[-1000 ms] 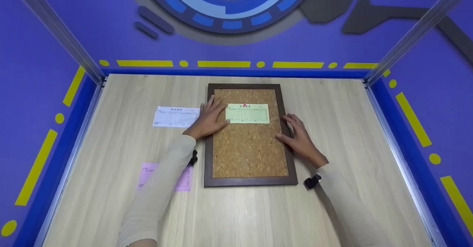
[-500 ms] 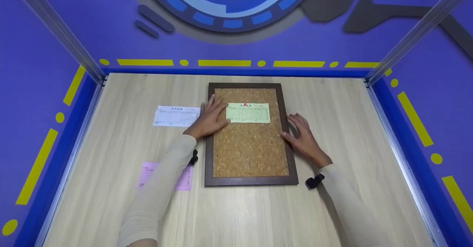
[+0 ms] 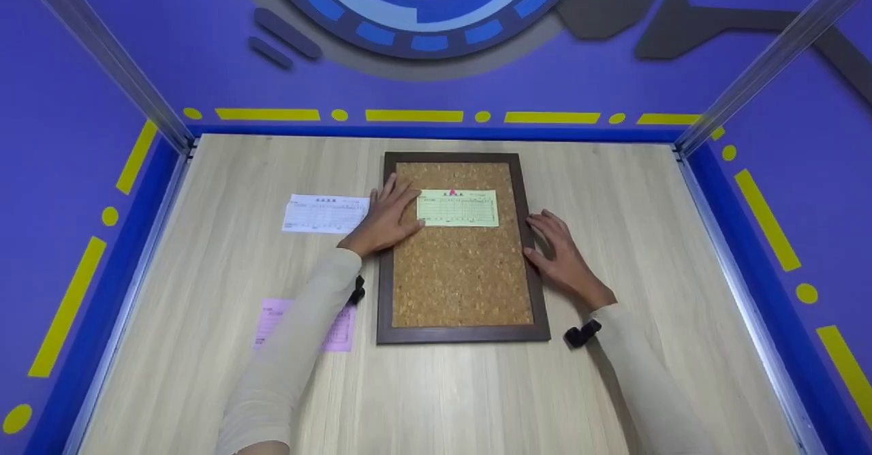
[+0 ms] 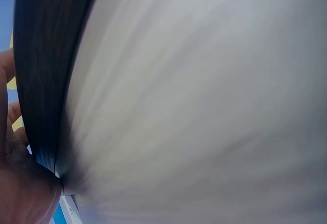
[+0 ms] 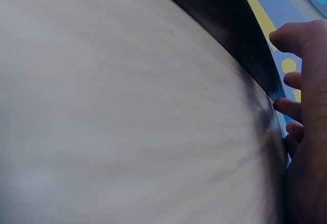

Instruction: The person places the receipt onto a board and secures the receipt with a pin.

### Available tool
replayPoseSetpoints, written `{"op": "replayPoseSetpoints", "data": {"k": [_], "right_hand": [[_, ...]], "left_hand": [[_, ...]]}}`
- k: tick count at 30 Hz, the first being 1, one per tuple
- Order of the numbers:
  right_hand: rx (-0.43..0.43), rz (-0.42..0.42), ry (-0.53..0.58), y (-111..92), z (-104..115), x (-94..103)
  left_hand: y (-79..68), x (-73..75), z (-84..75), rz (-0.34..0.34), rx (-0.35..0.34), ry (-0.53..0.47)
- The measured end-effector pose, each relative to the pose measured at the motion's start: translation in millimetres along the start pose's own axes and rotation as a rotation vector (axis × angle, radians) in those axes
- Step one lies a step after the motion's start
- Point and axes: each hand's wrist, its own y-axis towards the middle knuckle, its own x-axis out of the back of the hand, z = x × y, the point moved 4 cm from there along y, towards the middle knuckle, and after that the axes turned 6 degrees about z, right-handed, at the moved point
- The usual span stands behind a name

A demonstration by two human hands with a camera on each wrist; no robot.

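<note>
Wrist views: blurred wood grain and dark frame edge only. Pink paper slip (image 3: pixel 335 332) half hidden under left sleeve. Rectangular dark-framed cork board (image 3: pixel 462 278) flat at centre of pale wooden counter (image 3: pixel 633 189). Pale green printed form (image 3: pixel 457 208) on cork, upper part. Left hand (image 3: pixel 386 218) flat, fingers spread, touching form's left edge. Right hand (image 3: pixel 560 254) relaxed, fingers against frame's right edge. White printed slip (image 3: pixel 324 214) beside left hand.

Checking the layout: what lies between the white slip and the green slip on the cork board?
In the head view, the left hand and the board's dark frame lie between white slip and green slip.
</note>
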Motion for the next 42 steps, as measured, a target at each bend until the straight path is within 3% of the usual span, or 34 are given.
{"op": "replayPoseSetpoints", "data": {"k": [15,27,42], "right_hand": [[0.109,0.004,-0.036,-1,-2,-1.3],[0.028,0.032,-0.028,-2,1,0.7],[0.043,0.019,-0.028,-1,1,0.4]], "left_hand": [[-3.4,-0.1,0.6,0.005,0.005,0.002],[-7.1,7.0,-1.3,0.010,0.001,-0.004],[-27.0,32.4,-4.3,-0.038,-0.026,-0.062]]}}
